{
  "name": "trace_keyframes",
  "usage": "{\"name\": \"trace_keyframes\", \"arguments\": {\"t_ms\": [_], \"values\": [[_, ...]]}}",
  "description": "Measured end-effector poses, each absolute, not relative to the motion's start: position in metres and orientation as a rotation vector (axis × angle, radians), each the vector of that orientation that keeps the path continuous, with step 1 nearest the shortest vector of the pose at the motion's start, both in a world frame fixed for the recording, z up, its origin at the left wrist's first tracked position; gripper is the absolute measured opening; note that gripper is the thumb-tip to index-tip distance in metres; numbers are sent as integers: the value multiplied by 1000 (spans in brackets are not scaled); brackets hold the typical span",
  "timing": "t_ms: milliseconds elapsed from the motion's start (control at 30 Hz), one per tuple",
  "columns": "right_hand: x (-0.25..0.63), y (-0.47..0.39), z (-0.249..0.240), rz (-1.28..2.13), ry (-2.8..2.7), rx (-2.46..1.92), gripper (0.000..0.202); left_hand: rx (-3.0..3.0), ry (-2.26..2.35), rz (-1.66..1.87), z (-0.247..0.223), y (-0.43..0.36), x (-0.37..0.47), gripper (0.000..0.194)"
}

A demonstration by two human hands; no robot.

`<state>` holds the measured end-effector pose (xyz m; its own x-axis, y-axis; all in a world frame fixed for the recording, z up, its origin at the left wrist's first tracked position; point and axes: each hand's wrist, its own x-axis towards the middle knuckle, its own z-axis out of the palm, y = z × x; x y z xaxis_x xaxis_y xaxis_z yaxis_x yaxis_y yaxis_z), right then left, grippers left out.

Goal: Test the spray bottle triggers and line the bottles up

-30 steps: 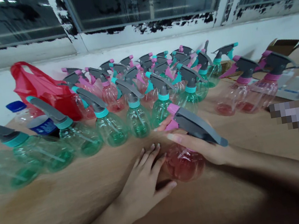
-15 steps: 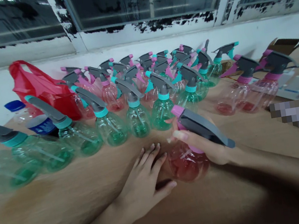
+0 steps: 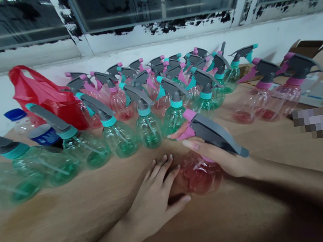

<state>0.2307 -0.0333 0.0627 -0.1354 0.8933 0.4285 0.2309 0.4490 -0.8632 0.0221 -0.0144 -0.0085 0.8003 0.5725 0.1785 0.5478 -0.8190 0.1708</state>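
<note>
A pink see-through spray bottle (image 3: 203, 178) with a grey and pink trigger head stands slightly tilted on the table. My right hand (image 3: 215, 149) is wrapped round its neck, under the head, with the thumb along the near side. A fingertip shows past the pink trigger; the other fingers are hidden behind the bottle. Flat on the table just left of it lies my left hand (image 3: 153, 196), open, its fingers spread and holding nothing. Beyond the hands, green spray bottles with turquoise collars, one (image 3: 150, 133) in the middle, stand in a row.
More pink and green spray bottles crowd behind that row. Two pink spray bottles (image 3: 247, 107) stand at the right, near an open cardboard box (image 3: 306, 49). At the left are a red plastic bag (image 3: 44, 98) and a blue-capped bottle (image 3: 22, 120). A white wall with windows closes the back.
The spray bottle's head has shifted slightly left and up with my right hand, and more of its pink trigger shows. My left hand has stayed put.
</note>
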Motion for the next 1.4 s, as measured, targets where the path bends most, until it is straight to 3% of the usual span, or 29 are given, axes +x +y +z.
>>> {"name": "trace_keyframes", "arguments": {"t_ms": [1400], "values": [[232, -36, 67, 802, -1669, -1090, 21, 2897, 894, 293, -5, -14, 24, 62]]}}
